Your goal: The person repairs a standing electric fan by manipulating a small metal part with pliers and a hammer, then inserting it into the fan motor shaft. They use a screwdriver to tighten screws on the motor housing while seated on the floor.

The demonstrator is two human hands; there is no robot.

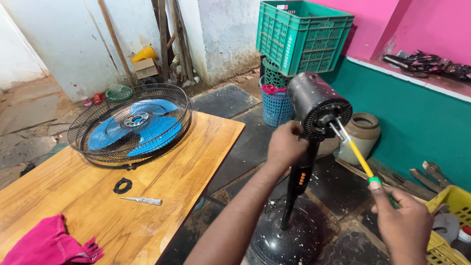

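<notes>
The person's left hand (286, 145) was closed around the near edge of the black fan motor housing (316, 104), steadying it on top of its black stand pole (300, 179), which rose from 1 round, paint-speckled base (287, 240) on the dark floor to the right of the table. The right hand (405, 221), low at the near right, gripped the green handle of 1 screwdriver (360, 159) with a yellow shaft, its metal tip set at the centre of the motor's face. On the wooden table (196, 147) to the left lay 1 black wire fan guard (130, 125) with the blue blades resting inside it, 1 small black ring (122, 185) just near of it, 1 pale tester screwdriver (142, 200) beside the ring, and 1 pink cloth (46, 245) at the near left corner. Far behind the motor stood 1 green plastic crate (304, 34), tilted on top of 1 darker green basket (273, 76) and 1 blue basket (276, 107) with a pink rim. A small brown cardboard box (146, 67) with a yellow funnel-shaped thing on it sat at the foot of the far white wall. 1 beige clay jar (362, 137) stood by the teal wall at the right, and 1 yellow crate (449, 221) showed at the near right corner.
</notes>
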